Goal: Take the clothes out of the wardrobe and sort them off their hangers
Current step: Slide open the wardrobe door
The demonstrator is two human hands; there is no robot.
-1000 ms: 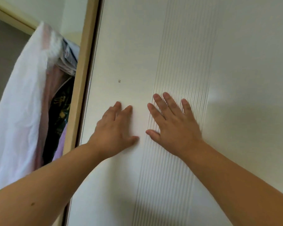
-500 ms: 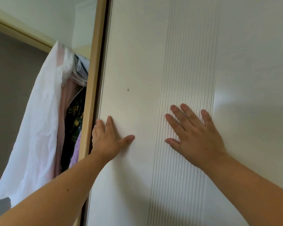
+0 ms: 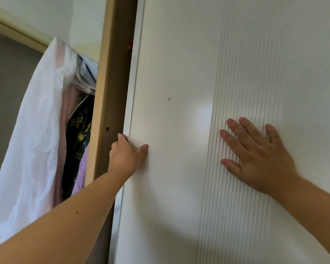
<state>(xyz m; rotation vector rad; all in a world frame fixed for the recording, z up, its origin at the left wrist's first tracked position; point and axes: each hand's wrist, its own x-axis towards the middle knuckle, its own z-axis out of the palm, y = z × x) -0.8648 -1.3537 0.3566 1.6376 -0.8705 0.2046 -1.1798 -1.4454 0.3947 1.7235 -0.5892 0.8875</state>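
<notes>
A white sliding wardrobe door (image 3: 175, 73) with a ribbed vertical band fills most of the view. My left hand (image 3: 125, 157) grips the door's left edge, fingers curled behind it and thumb on the front. My right hand (image 3: 255, 155) lies flat on the ribbed band with its fingers spread. A narrow dark gap (image 3: 122, 73) shows between the door and the wooden wardrobe frame (image 3: 101, 111). Nothing inside the wardrobe is visible through it.
Left of the frame hang clothes outside the wardrobe: a white garment (image 3: 32, 140), a pale pink one (image 3: 65, 111), a black one with gold print (image 3: 80, 130) and some lilac fabric (image 3: 82, 168). A grey wall lies behind them.
My left hand slid from flat on the door to its left edge and curled around it. The door has shifted right, opening a gap at the frame. My right hand stays flat.
</notes>
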